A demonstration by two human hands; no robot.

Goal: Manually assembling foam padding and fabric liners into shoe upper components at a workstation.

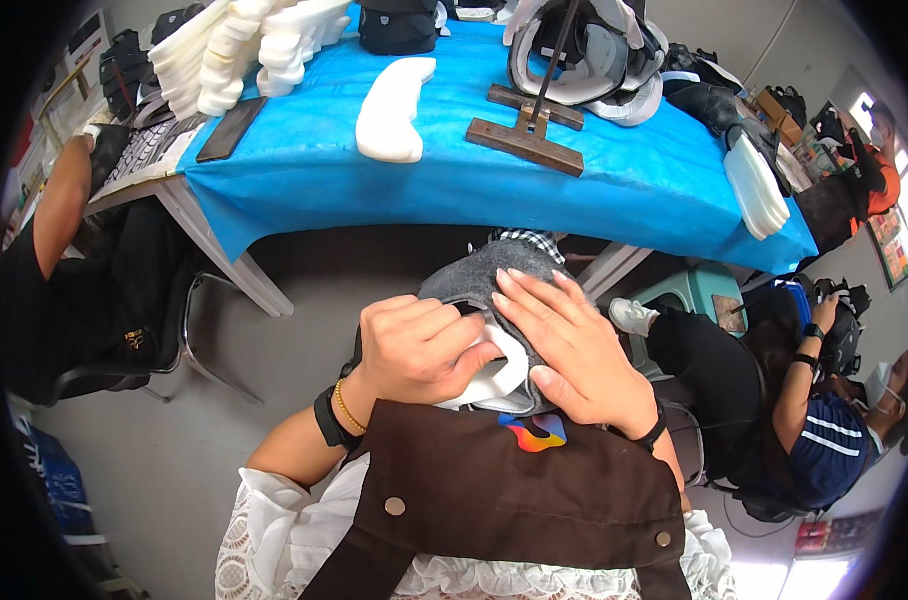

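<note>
One left hand (419, 345) in the head view, clenched on the white strip (511, 372) of a grey fabric piece (464, 275), right hand (579, 350) spread flat across it, piece below the near edge of the blue worktop (294, 165), white foam pad (392, 112) near that edge.

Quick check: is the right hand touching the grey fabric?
Touching. The head view shows the right hand laid over the grey fabric, its extended fingers resting flat along the surface with no gap visible beneath them.
</note>
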